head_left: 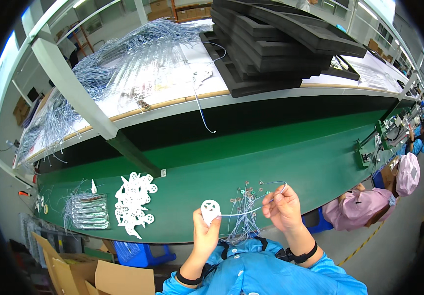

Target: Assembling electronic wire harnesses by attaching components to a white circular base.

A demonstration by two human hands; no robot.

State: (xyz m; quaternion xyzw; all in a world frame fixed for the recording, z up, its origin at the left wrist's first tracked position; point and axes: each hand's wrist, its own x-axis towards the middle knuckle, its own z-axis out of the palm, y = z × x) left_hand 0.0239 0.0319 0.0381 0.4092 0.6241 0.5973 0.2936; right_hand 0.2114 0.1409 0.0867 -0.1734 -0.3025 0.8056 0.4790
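My left hand (206, 233) grips a white plastic part with a round, spoked head (210, 210). From this part a thin pale blue cable (241, 214) runs across to my right hand (282, 208), whose thumb and fingers pinch it. Beyond those fingers the cable's free end curls up and back to the left, with a small tip. Under the held cable, a bunch of similar cables (244, 227) with small round ends lies on the green bench, close to my body.
White plastic parts (134, 201) are heaped on the green bench (187, 182) at left, beside bagged cables (90, 211). Above, a shelf carries cable bundles (98, 69) and stacked black foam frames (271, 44); one cable hangs over its edge. A co-worker in pink (359, 206) sits at right.
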